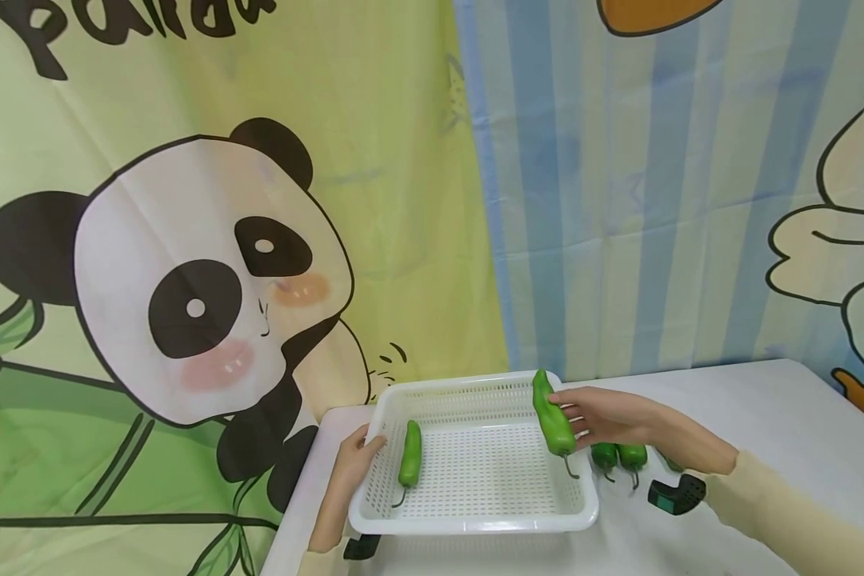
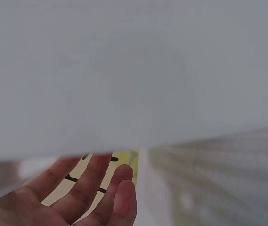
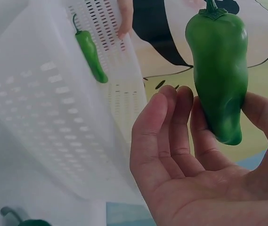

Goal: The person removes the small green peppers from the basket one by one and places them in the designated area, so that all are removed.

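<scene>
In the head view, a white plastic basket point(image 1: 475, 525) with slotted walls sits on the table. My left hand point(image 1: 350, 472) holds its left rim, the thumb over the edge and the fingers outside; the left wrist view shows those fingers point(image 2: 84, 188) slightly bent below the rim. One green pepper point(image 1: 411, 452) lies inside near the left wall. Over the basket's right side, my right hand point(image 1: 612, 410) pinches another green pepper point(image 3: 221, 70) between thumb and fingers, its stem pointing toward me in the head view.
Right of the basket, partly behind the right forearm, several green peppers point(image 1: 632, 457) lie on the white table point(image 1: 756, 400). A curtain point(image 1: 418, 200) printed with a panda hangs behind the table.
</scene>
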A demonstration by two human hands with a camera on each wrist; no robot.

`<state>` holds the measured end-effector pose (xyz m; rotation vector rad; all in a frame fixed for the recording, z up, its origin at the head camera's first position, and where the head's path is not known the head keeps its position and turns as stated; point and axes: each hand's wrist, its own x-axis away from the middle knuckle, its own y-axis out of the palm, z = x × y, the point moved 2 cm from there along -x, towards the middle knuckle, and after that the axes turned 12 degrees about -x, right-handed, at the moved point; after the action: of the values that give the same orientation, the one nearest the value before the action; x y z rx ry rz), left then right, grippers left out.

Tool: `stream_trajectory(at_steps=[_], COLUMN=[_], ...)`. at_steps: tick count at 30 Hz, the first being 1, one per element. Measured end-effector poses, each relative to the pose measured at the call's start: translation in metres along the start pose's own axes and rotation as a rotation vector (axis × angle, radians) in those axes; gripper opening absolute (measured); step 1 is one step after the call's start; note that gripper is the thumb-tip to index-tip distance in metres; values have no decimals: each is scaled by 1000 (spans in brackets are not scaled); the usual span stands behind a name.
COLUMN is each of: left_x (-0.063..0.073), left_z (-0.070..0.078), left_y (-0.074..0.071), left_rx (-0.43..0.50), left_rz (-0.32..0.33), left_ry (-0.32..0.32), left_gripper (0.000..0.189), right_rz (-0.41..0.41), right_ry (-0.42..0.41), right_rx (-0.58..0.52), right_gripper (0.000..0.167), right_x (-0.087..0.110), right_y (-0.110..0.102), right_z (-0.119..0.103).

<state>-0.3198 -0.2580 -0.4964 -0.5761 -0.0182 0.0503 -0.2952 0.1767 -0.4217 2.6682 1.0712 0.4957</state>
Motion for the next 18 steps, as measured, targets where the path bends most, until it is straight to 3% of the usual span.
stream_trajectory(at_steps=[18], left_x=[-1], left_z=[0], left_y=[-1], left_rx=[-3], left_rz=[6], left_ry=[-4], left_gripper=[48], right_rz=[91], right_ry=[43], right_rx=[-13], right_gripper=[44], right_x=[62], right_y=[-33], right_z=[22])
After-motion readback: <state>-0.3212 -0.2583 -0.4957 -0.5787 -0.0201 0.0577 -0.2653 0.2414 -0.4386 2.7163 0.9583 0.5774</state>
